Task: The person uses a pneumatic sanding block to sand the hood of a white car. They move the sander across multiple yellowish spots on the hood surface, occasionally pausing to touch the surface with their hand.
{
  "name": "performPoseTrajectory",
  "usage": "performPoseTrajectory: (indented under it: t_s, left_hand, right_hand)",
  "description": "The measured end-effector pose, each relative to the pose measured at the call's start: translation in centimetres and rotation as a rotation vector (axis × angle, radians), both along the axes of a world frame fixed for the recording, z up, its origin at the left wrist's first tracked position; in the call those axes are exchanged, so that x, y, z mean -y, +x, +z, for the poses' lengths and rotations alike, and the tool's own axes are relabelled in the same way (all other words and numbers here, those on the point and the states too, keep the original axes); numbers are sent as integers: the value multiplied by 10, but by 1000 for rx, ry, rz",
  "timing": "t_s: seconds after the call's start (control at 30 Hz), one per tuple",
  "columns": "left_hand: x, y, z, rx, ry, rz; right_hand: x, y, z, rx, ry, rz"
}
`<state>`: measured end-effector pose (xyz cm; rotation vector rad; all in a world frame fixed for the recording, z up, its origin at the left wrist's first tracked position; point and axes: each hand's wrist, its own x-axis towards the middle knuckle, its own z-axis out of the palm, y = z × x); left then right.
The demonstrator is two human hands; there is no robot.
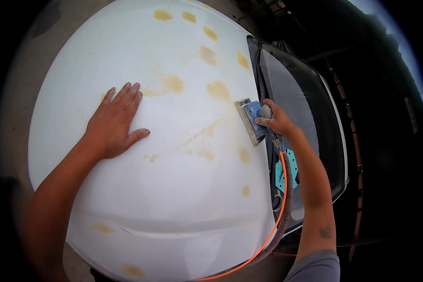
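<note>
A white car hood (174,188) fills the view, dotted with yellowish filler patches (173,83) that look only partly smoothed, so much sanding seems left. The left hand (113,124) lies flat and open on it; the right hand (277,120) grips a blue sander (250,120), hoses (281,207) trailing, at the hood's windshield edge.

Car body repair shop, panel-sanding bay

A white car hood (174,188) fills the view, dotted with tan filler patches (174,83) from its front edge to the windshield (301,108); a blue block-type air sander (251,120) sits at the hood's windshield edge, fed by an orange air line (272,230) and ribbed dust hose (286,202).
</note>
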<state>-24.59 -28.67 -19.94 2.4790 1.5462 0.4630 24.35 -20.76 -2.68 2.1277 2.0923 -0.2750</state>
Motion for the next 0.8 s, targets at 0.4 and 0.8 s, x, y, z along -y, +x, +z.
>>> performPoseTrajectory:
  t_s: [0.4,0.8]
  left_hand:
    - [-4,0,1,11,-48,-30]
    - [-3,-1,-4,74,-53,-14]
  right_hand:
    - [39,-27,15,51,-102,-60]
    - [63,-10,18,11,-86,-108]
